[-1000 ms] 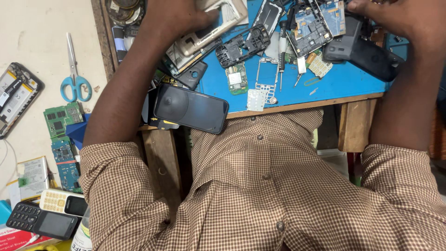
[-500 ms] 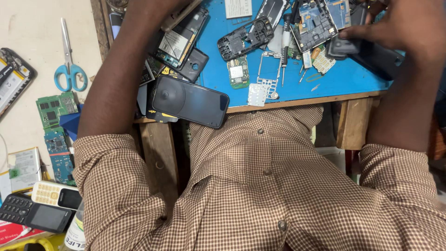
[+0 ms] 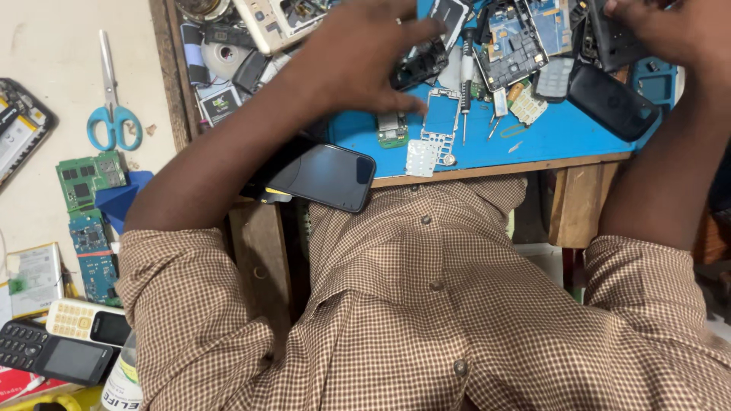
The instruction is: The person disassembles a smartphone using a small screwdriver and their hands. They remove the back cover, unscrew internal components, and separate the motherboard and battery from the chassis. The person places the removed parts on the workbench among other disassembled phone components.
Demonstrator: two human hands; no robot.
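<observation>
My left hand [image 3: 365,57] hovers flat with its fingers spread over the blue work mat [image 3: 548,141], fingertips just above a dark phone frame [image 3: 417,70]; it holds nothing. My right hand [image 3: 678,27] is at the top right edge, curled on a black phone housing [image 3: 605,42]. Beside it lies a black back cover [image 3: 609,103]. Between the hands are a blue circuit board [image 3: 525,38], a screwdriver [image 3: 466,80] and a white keypad sheet [image 3: 422,157]. A black smartphone [image 3: 324,176] lies under my left forearm at the table's front edge.
A beige opened phone body [image 3: 282,19] lies at the top. On the pale surface to the left are blue-handled scissors [image 3: 113,114], green circuit boards [image 3: 91,175] and two keypad phones [image 3: 57,354]. The wooden table edge [image 3: 495,169] meets my checked shirt.
My left hand has let go of the beige phone body and swung right over the blue mat. The right hand stays on the black housing at the top right.
</observation>
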